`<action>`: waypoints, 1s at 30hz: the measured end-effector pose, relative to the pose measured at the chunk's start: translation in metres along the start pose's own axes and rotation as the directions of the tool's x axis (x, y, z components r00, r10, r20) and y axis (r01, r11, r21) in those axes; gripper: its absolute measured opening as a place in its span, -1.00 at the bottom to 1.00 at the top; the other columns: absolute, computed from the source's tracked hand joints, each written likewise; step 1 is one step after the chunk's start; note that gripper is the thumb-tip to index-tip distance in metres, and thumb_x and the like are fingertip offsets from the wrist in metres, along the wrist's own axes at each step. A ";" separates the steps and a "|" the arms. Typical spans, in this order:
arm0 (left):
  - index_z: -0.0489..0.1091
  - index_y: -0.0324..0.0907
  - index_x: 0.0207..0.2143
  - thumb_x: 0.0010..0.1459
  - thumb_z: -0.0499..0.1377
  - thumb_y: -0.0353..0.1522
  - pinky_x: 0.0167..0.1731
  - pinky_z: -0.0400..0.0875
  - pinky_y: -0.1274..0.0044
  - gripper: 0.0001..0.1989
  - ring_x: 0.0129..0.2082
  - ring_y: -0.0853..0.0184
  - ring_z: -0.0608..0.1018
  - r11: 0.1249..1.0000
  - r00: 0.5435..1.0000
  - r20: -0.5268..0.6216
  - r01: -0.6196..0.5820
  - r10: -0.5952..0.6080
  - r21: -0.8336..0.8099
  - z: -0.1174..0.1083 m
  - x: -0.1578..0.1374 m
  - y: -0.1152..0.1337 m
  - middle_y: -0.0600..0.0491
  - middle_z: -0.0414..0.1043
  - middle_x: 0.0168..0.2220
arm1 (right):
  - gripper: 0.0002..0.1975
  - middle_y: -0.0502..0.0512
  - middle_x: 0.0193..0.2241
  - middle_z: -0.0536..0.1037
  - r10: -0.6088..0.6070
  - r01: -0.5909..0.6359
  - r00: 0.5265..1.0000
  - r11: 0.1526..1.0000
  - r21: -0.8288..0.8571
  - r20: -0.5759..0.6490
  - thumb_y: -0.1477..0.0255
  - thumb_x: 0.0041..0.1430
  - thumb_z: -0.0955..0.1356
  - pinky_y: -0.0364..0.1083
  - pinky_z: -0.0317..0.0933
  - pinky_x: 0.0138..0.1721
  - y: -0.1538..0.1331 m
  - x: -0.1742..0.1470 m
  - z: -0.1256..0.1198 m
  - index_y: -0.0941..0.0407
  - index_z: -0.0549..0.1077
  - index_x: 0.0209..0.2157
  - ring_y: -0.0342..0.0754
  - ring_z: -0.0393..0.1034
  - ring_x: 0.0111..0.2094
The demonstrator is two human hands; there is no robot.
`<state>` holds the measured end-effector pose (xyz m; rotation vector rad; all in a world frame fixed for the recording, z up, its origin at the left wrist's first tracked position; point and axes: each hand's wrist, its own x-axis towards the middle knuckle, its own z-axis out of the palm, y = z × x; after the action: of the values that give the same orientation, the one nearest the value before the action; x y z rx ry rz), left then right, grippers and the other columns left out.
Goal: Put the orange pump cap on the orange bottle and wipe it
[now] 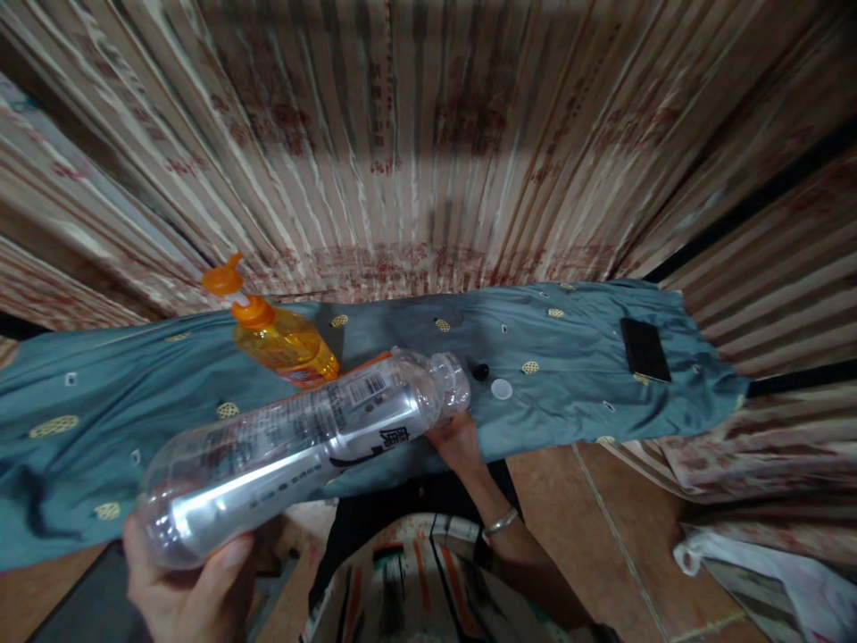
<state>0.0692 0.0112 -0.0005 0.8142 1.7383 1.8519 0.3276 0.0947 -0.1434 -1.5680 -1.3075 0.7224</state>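
A large clear plastic bottle [295, 455] with a silvery label and dark printing lies tilted across the view, its mouth end up and to the right. My left hand [191, 576] is closed around its base, thumb on the near side. At the neck end is my right hand [461, 444], with its fingers partly hidden behind the clear plastic; it appears to grip the bottle there. Just beyond the mouth, a white round cap [502, 388] and a small black piece [480, 371] rest on the cloth.
A pump bottle [287, 344] of orange liquid stands behind the big bottle on the teal patterned cloth [576, 357]. Toward the right end lies a dark phone-like slab [644, 349]. Patterned curtains [415, 161] hang along the back. A white bag [756, 567] is low at right.
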 end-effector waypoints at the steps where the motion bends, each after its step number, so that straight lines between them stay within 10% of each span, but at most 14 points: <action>1: 0.49 -0.10 -0.12 -0.42 0.56 -0.29 -0.35 0.46 0.70 -0.31 -0.35 0.41 0.47 1.000 1.000 -0.005 0.005 -0.005 -0.001 0.001 0.000 0.001 0.09 0.44 -0.24 | -0.51 0.30 -0.03 0.69 0.005 -0.005 1.000 1.000 0.001 -0.001 0.28 0.05 0.51 0.21 0.55 0.04 0.000 0.000 0.000 0.10 0.50 0.02 0.24 0.63 0.00; 30: 0.50 -0.06 -0.07 -0.41 0.59 -0.32 -0.31 0.51 0.72 -0.26 -0.33 0.42 0.50 0.997 1.000 0.010 -0.024 0.025 -0.068 -0.002 -0.003 -0.002 0.09 0.46 -0.18 | -0.49 0.31 -0.04 0.69 -0.026 0.026 0.999 0.999 -0.024 -0.031 0.21 0.06 0.50 0.17 0.54 0.02 0.005 0.000 0.002 0.11 0.48 0.03 0.23 0.64 0.00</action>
<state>0.0694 0.0082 -0.0033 0.8210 1.6565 1.9079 0.3278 0.0949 -0.1493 -1.5718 -1.3154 0.6663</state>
